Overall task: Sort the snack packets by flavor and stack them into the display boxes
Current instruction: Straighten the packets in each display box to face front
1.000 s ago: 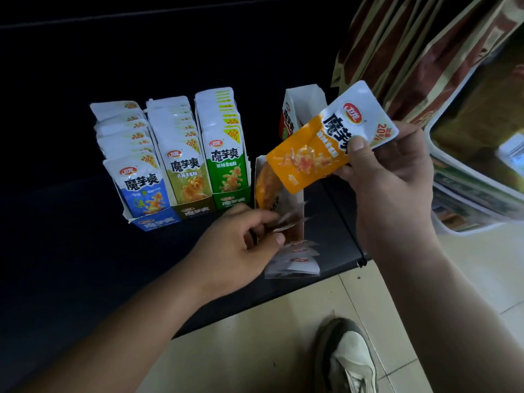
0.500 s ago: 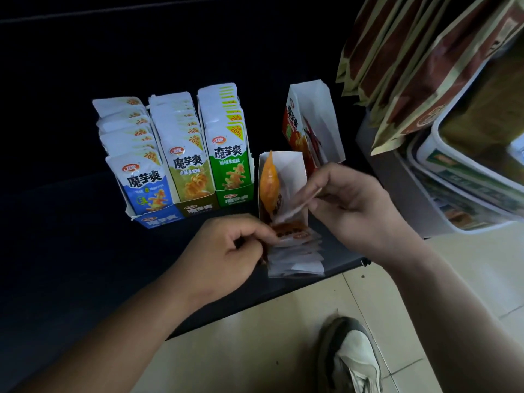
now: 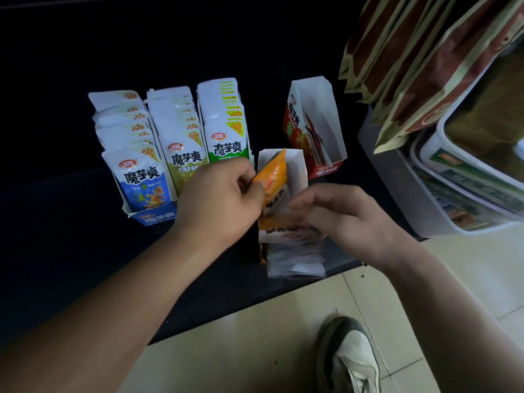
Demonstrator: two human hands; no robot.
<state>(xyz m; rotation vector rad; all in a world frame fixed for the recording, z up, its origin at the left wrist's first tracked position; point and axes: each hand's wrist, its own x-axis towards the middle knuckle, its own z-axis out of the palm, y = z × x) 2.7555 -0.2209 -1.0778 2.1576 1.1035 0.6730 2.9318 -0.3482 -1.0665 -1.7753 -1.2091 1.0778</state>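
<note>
Where the left hand (image 3: 218, 202) pinches, orange packet (image 3: 272, 177) stands upright

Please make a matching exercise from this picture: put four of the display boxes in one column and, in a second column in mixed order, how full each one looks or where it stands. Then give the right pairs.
Column 1
1. blue box
2. green box
3. red box
4. orange box

Column 2
A. stands farthest right, nearly empty
B. both hands work at it
C. leftmost of the three full boxes
D. full, beside the left hand

Pairs: 1-C, 2-D, 3-A, 4-B
</note>
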